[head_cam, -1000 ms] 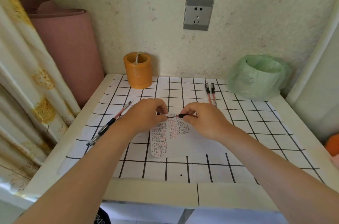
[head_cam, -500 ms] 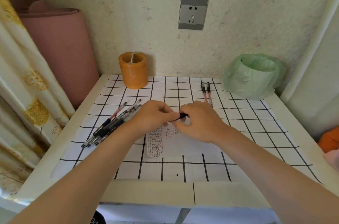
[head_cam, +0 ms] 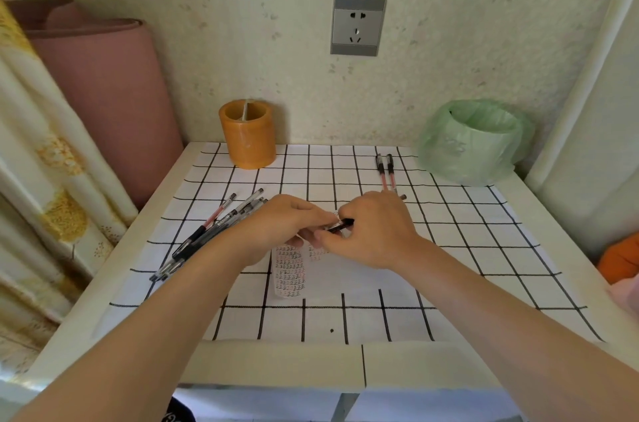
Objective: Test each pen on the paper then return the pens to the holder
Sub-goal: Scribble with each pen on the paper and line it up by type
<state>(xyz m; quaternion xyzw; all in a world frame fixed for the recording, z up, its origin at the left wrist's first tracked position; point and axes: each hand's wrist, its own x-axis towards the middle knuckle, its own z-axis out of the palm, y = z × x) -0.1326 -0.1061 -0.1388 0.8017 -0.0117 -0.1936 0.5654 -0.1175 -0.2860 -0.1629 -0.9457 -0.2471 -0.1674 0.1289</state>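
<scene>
My left hand point(head_cam: 276, 231) and my right hand point(head_cam: 371, 231) meet over the white paper point(head_cam: 328, 276), which carries rows of small red and black marks. Both pinch one black-tipped pen point(head_cam: 340, 225) between them; most of the pen is hidden under the fingers. A bundle of several pens point(head_cam: 211, 234) lies on the cloth left of my left hand. Two red pens point(head_cam: 385, 172) lie side by side at the back right. The orange cylindrical holder point(head_cam: 248, 134) stands at the back, left of centre.
A white cloth with a black grid point(head_cam: 466, 248) covers the small table. A bin lined with a green bag point(head_cam: 473, 141) stands at the back right. A pink roll point(head_cam: 103, 92) and a curtain point(head_cam: 41, 179) border the left side. A wall socket point(head_cam: 358, 25) is above.
My hands have drawn closer together on the pen, hiding most of its barrel. The view has shifted so that the bundle of pens on the left shows.
</scene>
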